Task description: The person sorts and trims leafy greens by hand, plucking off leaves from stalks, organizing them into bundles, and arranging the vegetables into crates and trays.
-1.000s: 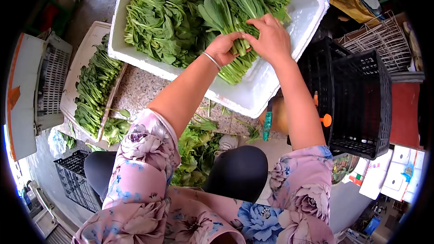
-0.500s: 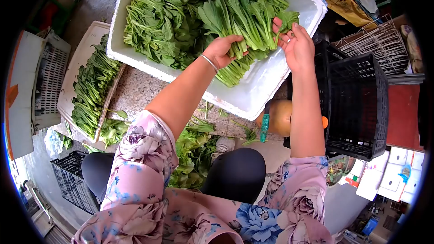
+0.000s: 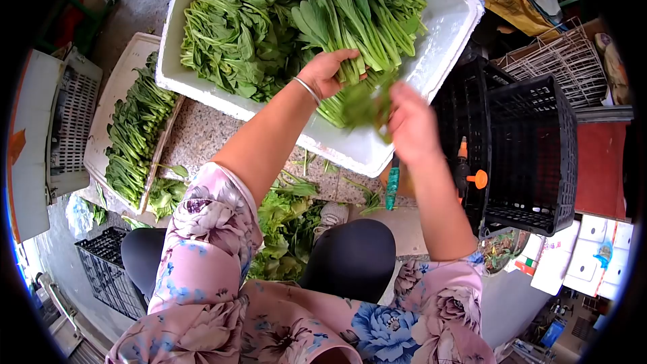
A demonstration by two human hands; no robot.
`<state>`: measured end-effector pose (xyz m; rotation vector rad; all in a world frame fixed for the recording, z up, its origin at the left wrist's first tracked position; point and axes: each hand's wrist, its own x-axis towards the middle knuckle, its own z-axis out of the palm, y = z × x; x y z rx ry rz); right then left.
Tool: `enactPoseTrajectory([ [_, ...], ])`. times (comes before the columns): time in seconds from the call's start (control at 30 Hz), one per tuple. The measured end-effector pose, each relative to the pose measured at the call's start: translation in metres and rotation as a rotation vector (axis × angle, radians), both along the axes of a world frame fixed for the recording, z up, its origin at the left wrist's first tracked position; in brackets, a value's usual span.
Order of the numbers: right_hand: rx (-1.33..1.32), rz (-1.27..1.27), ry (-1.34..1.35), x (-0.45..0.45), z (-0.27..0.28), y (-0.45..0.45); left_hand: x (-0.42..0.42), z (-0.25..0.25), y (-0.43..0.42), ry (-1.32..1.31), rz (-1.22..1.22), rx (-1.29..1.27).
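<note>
A white foam box point(image 3: 431, 67) is filled with leafy greens point(image 3: 249, 34), piled on the left and laid in a bunch on the right. My left hand point(image 3: 329, 73), with a bangle on the wrist, is closed around the stem ends of the right-hand bunch point(image 3: 360, 23). Blurred by motion, my right hand point(image 3: 412, 125) is over the box's near right part. Its fingers pinch a smeared green leaf point(image 3: 367, 104), which hangs to the left over the stems.
Left of the box, a foam lid point(image 3: 101, 121) bears a row of greens point(image 3: 135, 135). Loose leaves point(image 3: 280, 236) lie between my legs. A green-handled tool point(image 3: 392, 185) is under the box's near corner. Black crates point(image 3: 532, 155) stand at the right, beside an orange-tipped nozzle point(image 3: 477, 178).
My right hand has moved down and toward me from the bunch's right side, bringing a leaf with it. My left hand has stayed on the stems.
</note>
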<state>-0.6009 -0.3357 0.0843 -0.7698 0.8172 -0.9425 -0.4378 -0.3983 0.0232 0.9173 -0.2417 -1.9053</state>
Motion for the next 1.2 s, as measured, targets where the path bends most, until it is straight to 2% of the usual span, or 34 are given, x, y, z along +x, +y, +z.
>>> enactPoseTrajectory([
  [0.07,0.068,0.156,0.116,0.007,-0.019,0.031,0.0,-0.011,-0.004,0.04,0.011,-0.026],
  [0.1,0.018,0.326,0.314,0.007,-0.026,0.039,-0.001,-0.014,-0.005,0.08,0.021,-0.055],
  [0.17,-0.003,0.414,0.664,0.006,-0.032,0.046,0.0,-0.019,-0.008,0.101,0.001,-0.08],
  [0.23,-0.387,0.145,0.848,0.006,-0.033,0.029,-0.002,-0.02,-0.007,0.076,0.023,-0.059],
  [0.3,-0.412,-0.201,0.679,0.005,-0.024,0.0,-0.002,-0.02,-0.006,0.061,0.003,-0.072],
  [0.33,-0.223,-0.256,0.499,0.015,-0.002,-0.005,-0.002,-0.02,-0.005,0.061,0.006,-0.083],
  [0.37,-0.107,-0.342,0.414,0.017,-0.011,-0.023,-0.003,-0.021,-0.004,0.062,0.008,-0.094],
  [0.47,-0.03,-0.391,0.255,0.021,-0.023,-0.044,-0.005,-0.026,-0.002,0.041,0.005,-0.07],
  [0.57,-0.08,-0.375,0.368,0.041,-0.026,-0.032,-0.004,-0.022,0.001,0.021,0.01,-0.096],
  [0.63,-0.275,-0.284,0.543,0.044,-0.039,-0.022,-0.007,-0.011,0.002,0.062,0.005,-0.171],
  [0.67,-0.383,-0.26,0.594,0.044,-0.045,-0.017,-0.012,-0.023,-0.007,0.051,0.007,-0.188],
  [0.7,-0.379,-0.258,0.596,0.043,-0.048,-0.017,-0.015,-0.029,-0.014,0.027,-0.032,-0.163],
  [0.77,-0.583,-0.133,0.851,0.036,-0.055,-0.02,-0.023,-0.045,-0.03,-0.098,0.078,-0.002],
  [0.8,-0.556,-0.145,0.899,0.03,-0.044,-0.026,-0.023,-0.038,-0.027,-0.096,0.081,-0.002],
  [0.83,-0.562,-0.205,0.995,0.025,-0.022,-0.032,-0.023,-0.026,-0.02,-0.072,0.094,-0.009],
  [0.9,-0.871,-0.663,1.237,0.018,-0.041,-0.069,-0.023,-0.012,-0.009,-0.051,0.102,-0.011],
  [0.93,-0.864,-0.665,1.238,0.019,-0.042,-0.082,-0.022,-0.012,-0.006,-0.01,0.117,-0.007],
  [1.0,-0.529,-0.479,1.12,0.02,-0.041,-0.097,-0.016,-0.015,-0.003,0.071,0.114,-0.039],
  [1.1,-0.516,-0.576,1.161,0.025,-0.04,-0.094,-0.009,-0.021,-0.001,0.106,0.097,-0.066],
  [1.2,-0.566,-0.458,1.177,0.018,-0.042,-0.082,-0.005,-0.025,0.002,0.141,0.092,-0.093],
])
